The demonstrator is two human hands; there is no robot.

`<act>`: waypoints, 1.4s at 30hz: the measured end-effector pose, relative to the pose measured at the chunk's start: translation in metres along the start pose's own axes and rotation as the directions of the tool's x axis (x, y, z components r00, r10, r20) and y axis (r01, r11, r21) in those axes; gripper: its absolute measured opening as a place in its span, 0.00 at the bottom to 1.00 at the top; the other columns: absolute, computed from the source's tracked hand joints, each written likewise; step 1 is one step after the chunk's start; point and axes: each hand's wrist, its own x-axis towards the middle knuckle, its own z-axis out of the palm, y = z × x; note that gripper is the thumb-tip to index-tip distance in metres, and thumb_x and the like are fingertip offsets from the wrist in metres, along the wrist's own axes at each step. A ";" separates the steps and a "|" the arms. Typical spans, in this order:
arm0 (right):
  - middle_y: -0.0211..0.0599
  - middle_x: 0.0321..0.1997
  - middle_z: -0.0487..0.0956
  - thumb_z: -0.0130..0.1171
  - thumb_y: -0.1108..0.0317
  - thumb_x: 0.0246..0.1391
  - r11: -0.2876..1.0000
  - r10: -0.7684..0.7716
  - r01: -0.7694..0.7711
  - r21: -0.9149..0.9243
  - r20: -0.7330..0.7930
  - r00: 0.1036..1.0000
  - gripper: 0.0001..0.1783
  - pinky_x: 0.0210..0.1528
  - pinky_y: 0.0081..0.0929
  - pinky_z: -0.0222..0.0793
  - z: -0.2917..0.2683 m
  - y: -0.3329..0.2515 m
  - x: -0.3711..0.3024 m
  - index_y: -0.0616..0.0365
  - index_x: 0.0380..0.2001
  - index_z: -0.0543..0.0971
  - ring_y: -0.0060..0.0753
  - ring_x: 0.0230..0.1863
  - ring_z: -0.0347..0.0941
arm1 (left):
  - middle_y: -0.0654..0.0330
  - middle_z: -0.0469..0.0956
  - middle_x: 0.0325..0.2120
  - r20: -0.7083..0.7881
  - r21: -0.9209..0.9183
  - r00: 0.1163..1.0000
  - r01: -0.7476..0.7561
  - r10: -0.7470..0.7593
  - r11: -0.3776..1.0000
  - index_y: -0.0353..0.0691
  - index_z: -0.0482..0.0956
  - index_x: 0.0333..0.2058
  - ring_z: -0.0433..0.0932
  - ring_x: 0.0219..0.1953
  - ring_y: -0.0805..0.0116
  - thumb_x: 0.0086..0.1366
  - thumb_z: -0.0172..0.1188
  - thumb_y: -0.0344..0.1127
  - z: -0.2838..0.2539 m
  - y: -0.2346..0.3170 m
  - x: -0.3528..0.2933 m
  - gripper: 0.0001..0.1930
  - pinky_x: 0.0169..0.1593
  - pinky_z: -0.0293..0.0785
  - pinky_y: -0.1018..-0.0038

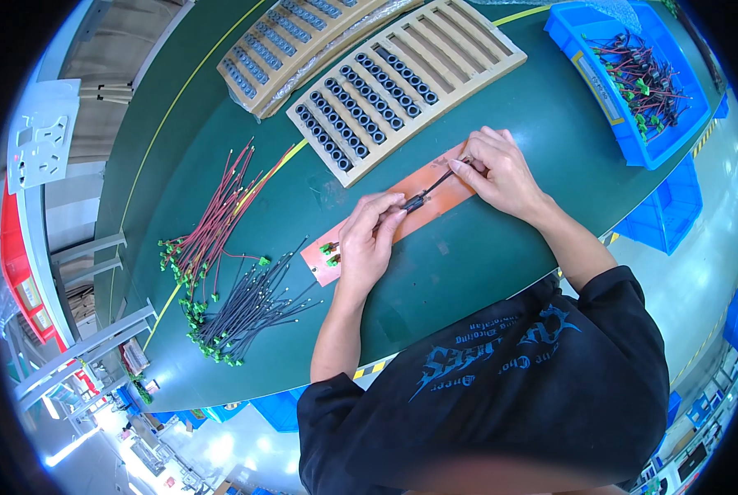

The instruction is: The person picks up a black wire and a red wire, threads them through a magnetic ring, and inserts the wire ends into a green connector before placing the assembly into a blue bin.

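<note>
An orange strip-shaped board (437,203) lies slantwise on the green table, and both hands work over it. My left hand (370,239) is closed, its thumb and fingers pinching a small black cylindrical part (414,203). From that part, thin black wires (441,181) run up to the right. My right hand (498,172) is closed around the far end of the wires, fingertips pressed together. Two green connectors (332,259) show at the board's left end, beside my left hand. Whether they join the held part is hidden under that hand.
Red wires (224,210) and black wires (249,309) with green connectors lie in bundles at left. A tan slotted tray (468,45) holds rows of black round parts; another tray (257,95) with grey parts stands behind it. A blue bin (620,136) of wired connectors stands far right.
</note>
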 end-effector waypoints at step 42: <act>0.34 0.27 0.70 0.63 0.66 0.58 0.999 0.008 -0.009 -0.040 -0.039 0.999 0.12 0.42 0.36 0.59 -0.013 0.003 -0.002 0.57 0.24 0.74 0.37 0.35 0.66 | 0.57 0.74 0.33 0.081 0.257 0.996 -0.049 0.029 0.965 0.30 0.83 0.35 0.77 0.31 0.67 0.55 0.75 0.28 0.020 0.018 0.017 0.11 0.33 0.76 0.73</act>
